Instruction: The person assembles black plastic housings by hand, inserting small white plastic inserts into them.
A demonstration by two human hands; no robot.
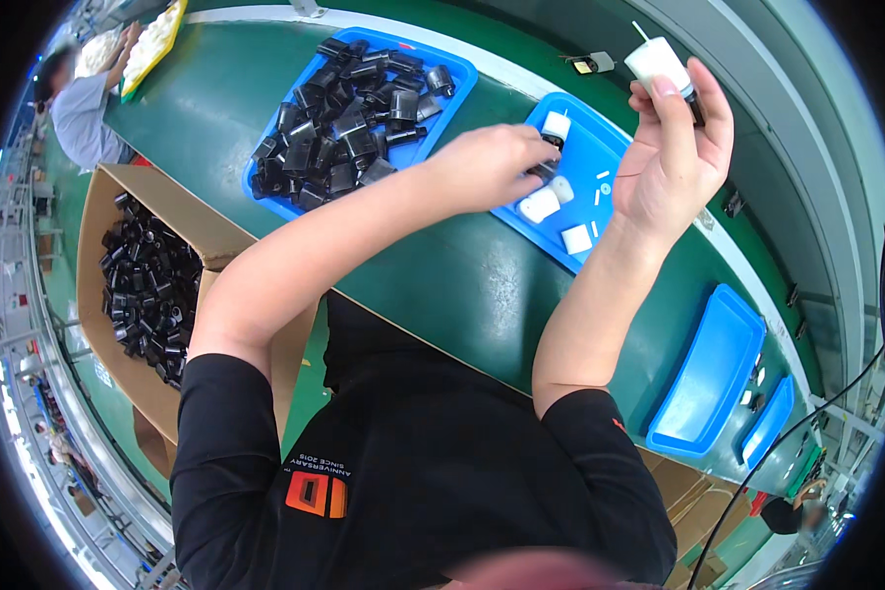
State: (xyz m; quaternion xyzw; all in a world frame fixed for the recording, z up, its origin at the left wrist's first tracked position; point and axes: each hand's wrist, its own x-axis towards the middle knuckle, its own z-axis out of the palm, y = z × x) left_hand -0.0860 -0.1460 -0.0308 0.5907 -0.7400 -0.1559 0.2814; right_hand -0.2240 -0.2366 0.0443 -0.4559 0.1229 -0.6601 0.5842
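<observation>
My right hand [671, 157] is raised over the far side of the bench. Between its thumb and fingers is a white plastic pump head [659, 61] with a thin white stem pointing up and a black part below. Over the small blue tray [587, 125] is my left hand [492, 167], its fingers closed on a small black plastic piece [544, 171], partly hidden by the fingertips. Just beyond those fingertips stands a white-and-black piece [557, 125]. White caps [539, 205] and another white cap [576, 239] lie in the tray, near several thin white bits.
A larger blue tray [454, 96] heaped with black plastic caps [349, 123] stands to the left. The cardboard box [157, 192] beside my left arm holds many more. At right are a blue tray [708, 374] and a smaller one [769, 423]. Another person [84, 113] works far left.
</observation>
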